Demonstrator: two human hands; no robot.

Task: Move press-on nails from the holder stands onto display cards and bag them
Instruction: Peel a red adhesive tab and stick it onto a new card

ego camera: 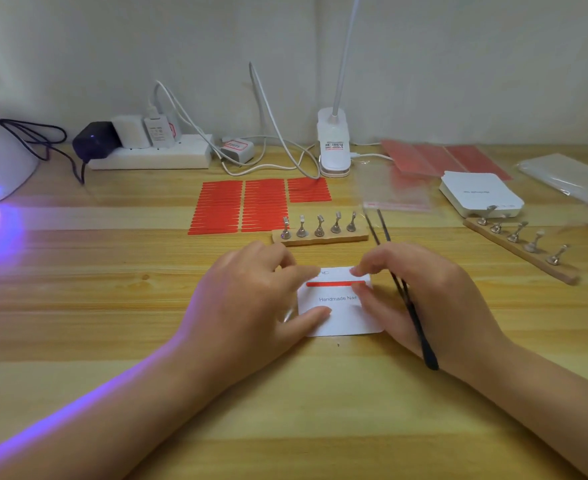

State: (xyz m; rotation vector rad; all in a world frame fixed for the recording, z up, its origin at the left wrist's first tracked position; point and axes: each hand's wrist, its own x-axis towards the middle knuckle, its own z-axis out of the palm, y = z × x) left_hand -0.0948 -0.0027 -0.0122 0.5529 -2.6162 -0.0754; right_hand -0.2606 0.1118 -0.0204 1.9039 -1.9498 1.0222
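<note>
Display card (341,317): it lay flat on the surface (112,306) between your two hands, printed side up, just in front of the nearer holder stand (320,235).
Red strip (335,283): it ran left to right across the upper part of the card, its long axis square to your forearms.
Left hand (251,299): you had its fingers stretched over the card's left edge, thumb tip pressing near the lower left, forefinger reaching to the strip's left end; nothing was gripped.
Right hand (424,296): you kept black tweezers (410,306) tucked in it, tips pointing away from you, while thumb and forefinger closed in at the strip's right end; whether they pinched the strip I could not tell.
Nails: five stood on the pegs of the nearer stand, just beyond the card; the further stand (524,247) sat well apart, off to your right.
Coming move, as I judged it: the nails were straight ahead of both hands, the tweezer hand a touch nearer the right pegs.
Bags (396,192): clear sleeves waited behind the stand, unused.
</note>
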